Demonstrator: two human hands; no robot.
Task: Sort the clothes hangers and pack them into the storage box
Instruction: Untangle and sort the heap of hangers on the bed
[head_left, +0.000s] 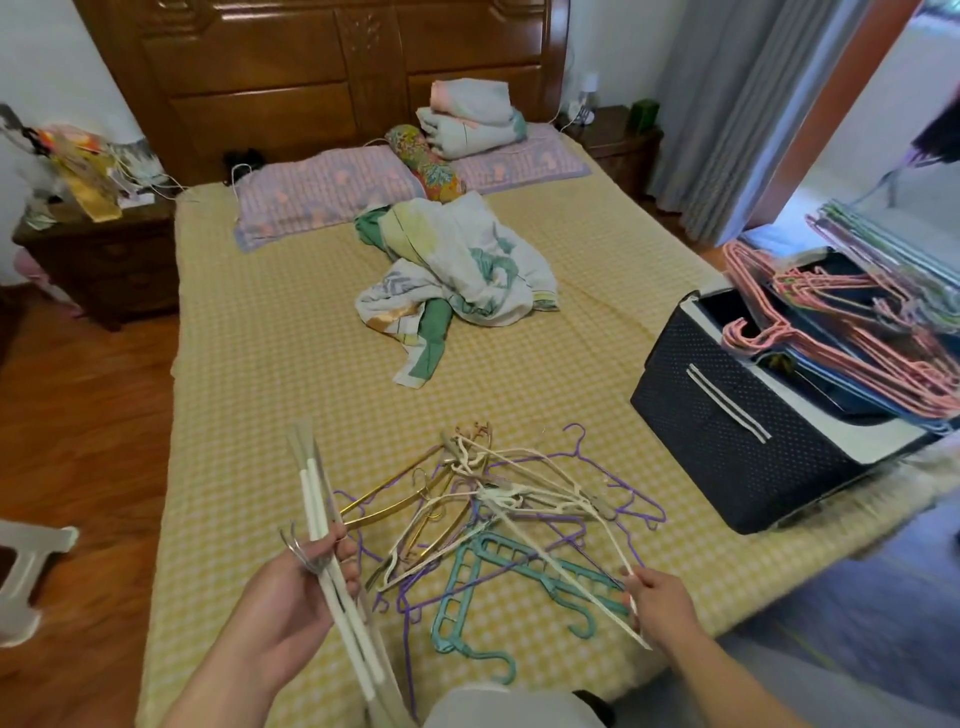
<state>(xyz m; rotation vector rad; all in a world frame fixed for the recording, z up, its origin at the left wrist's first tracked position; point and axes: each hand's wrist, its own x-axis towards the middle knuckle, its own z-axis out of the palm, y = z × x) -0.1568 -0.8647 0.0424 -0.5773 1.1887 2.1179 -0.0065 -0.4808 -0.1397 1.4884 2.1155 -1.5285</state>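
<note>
On the bed (249, 364), we sort: left hand (291, 603) grips white hangers (332, 577), right hand (660, 597) pinches another from the pile (498, 514); next, freeing it toward the storage box (727, 426).

Wooden headboard (322, 67), nightstands, grey curtains (727, 104)

One head-worn view looks forward and down, close over the bed (260, 364).
</note>
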